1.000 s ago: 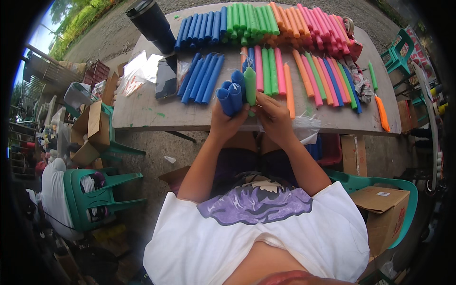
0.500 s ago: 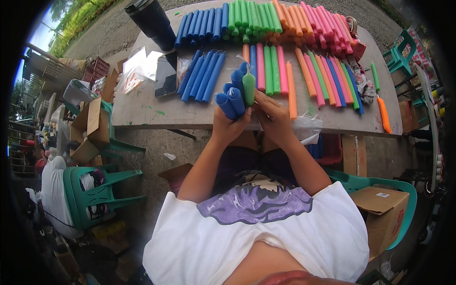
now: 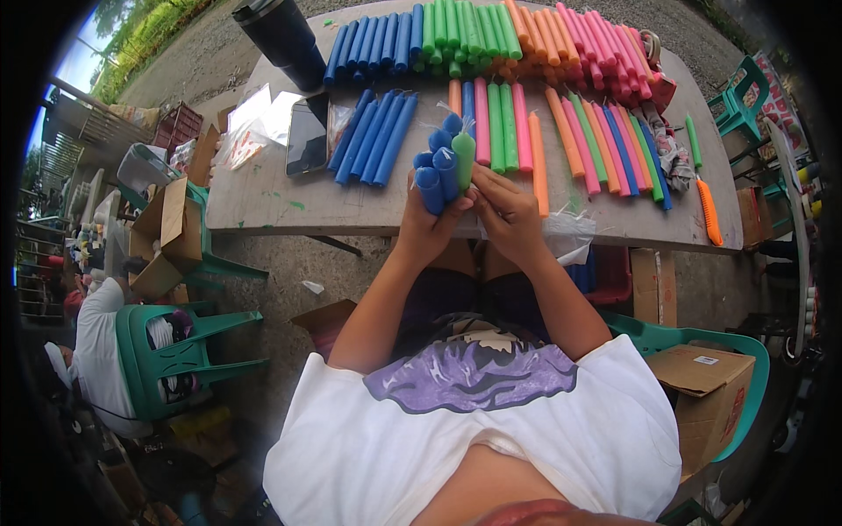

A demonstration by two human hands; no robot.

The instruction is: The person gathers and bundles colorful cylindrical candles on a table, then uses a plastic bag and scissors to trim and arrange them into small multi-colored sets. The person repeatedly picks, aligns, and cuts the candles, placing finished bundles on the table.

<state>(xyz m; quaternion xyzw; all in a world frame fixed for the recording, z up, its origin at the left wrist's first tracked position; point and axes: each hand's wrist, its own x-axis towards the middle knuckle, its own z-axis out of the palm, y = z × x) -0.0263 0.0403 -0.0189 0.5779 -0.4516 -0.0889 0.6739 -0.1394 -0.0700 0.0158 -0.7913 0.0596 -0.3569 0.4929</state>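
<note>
Left hand clasped five visible blue candles and one green candle over the table's near edge; right hand met the green one, pinch unclear. We judged the bundle gathered, not laid down. Beyond, we counted four loose blue candles; the far stack stood uncounted.

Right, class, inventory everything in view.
Table: one, grey, ahead
Held candles: several, blue plus one green, centre
Stacked candles: many, four colours, table's far side
Loose candles: many, mixed, across table
Tumbler: one, dark, far left
Phone: one, black, left
Cutter: one, orange, right
Plastic bag: one, whitish, near edge
Chairs: several, green, both sides
Boxes: several, brown, both sides
Co-worker: one, white top, left
Other clutter: uncountable, mixed
Left hand: one, around held candles
Right hand: one, beside left
</note>
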